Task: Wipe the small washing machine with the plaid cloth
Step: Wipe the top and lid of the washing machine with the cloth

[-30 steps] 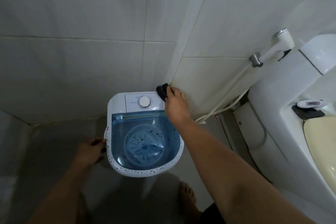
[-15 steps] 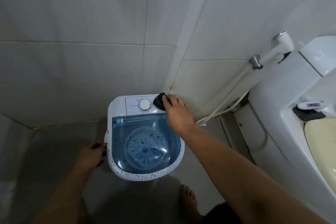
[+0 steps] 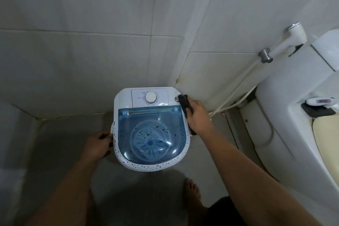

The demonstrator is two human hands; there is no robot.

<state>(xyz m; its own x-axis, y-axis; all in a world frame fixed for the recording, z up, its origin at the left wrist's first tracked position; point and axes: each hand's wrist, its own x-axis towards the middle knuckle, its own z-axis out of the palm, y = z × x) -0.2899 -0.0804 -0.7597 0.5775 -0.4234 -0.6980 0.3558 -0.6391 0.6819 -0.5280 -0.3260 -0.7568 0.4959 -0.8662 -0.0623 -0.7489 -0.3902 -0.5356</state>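
Here, a small washing machine (image 3: 150,130) stands on the bathroom floor (image 3: 64,134). The right hand (image 3: 199,115) clutches a dark cloth (image 3: 185,105) against its right rim; the left hand (image 3: 98,146) grips its left side.

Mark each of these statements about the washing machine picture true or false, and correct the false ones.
1. The right hand presses a dark cloth against the machine's right edge. True.
2. The left hand turns the dial. False: it grips the left side of the washing machine; nothing touches the dial.
3. The blue lid is shut and see-through. True.
4. The machine's white rim is spotless. False: dark specks dot it along the front and sides.
5. The spray hose lies on the machine. False: it hangs on the wall to the right, beside the toilet.
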